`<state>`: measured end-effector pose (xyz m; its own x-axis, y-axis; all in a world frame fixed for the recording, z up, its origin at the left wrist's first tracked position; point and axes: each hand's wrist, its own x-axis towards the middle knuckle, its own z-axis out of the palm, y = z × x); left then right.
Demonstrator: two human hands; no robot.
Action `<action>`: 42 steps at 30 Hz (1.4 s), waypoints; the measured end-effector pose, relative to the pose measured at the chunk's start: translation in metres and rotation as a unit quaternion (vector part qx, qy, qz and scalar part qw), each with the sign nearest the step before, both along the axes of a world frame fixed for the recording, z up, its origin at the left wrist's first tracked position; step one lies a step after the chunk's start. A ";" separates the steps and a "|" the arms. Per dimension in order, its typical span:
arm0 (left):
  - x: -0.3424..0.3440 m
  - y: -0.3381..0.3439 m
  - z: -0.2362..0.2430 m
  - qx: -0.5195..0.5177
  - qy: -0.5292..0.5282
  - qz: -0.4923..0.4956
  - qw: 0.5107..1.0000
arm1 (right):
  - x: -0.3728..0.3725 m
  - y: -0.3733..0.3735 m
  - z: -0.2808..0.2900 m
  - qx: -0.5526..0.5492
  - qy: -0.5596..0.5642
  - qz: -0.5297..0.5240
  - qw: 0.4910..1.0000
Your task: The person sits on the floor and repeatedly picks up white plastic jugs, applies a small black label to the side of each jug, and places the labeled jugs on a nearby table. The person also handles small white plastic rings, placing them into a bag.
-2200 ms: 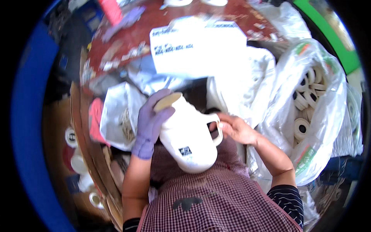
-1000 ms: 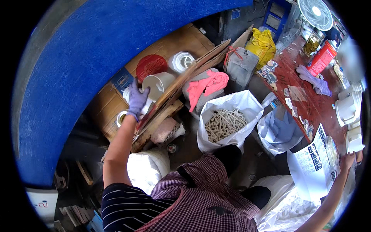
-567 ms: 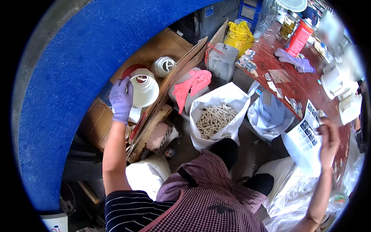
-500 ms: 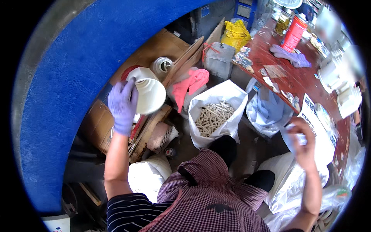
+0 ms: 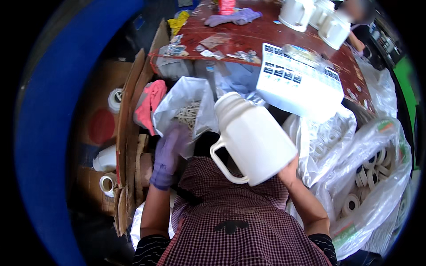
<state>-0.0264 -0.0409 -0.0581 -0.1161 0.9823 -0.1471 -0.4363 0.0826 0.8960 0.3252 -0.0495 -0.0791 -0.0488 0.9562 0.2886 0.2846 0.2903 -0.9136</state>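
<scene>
A white plastic jug (image 5: 255, 139) with a side handle and a ringed neck is tilted in front of me, its neck toward the upper left. My right hand (image 5: 290, 170), bare, holds it near the base, and most of the fingers are hidden behind it. My left hand (image 5: 171, 148), in a purple glove, is apart from the jug on its left. Motion smears its fingers, and I see nothing in it. Just beyond that hand stands a white bag (image 5: 197, 91) of small off-white sticks or pins.
A cardboard box (image 5: 95, 177) at left holds white containers. The red table (image 5: 248, 35) carries printed sheets (image 5: 293, 91), a purple glove (image 5: 233, 17) and several white jugs (image 5: 296, 13). Clear bags (image 5: 346, 230) with white rings lie at right. A person (image 5: 355, 40) sits beyond the table.
The left hand has left the white container by the cardboard box and moved right. My right hand has come down from beside the table edge and now holds a jug. The view has swung right.
</scene>
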 end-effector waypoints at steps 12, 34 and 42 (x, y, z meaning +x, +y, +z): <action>0.041 0.030 0.069 0.150 0.244 -0.355 0.890 | -0.008 -0.041 0.049 0.198 -0.276 0.239 0.910; 0.064 -0.042 0.050 0.116 0.295 -0.418 0.851 | -0.083 -0.051 0.040 0.325 -0.132 0.304 0.886; -0.016 0.018 0.065 0.277 0.645 0.095 0.705 | 0.049 0.028 0.032 0.316 -0.294 -0.042 0.901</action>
<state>-0.0423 -0.0225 0.0066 0.0616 0.7959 0.6023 0.8164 -0.3873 0.4283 0.3744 -0.0211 -0.0466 -0.3059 0.6181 0.7241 0.7104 0.6545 -0.2587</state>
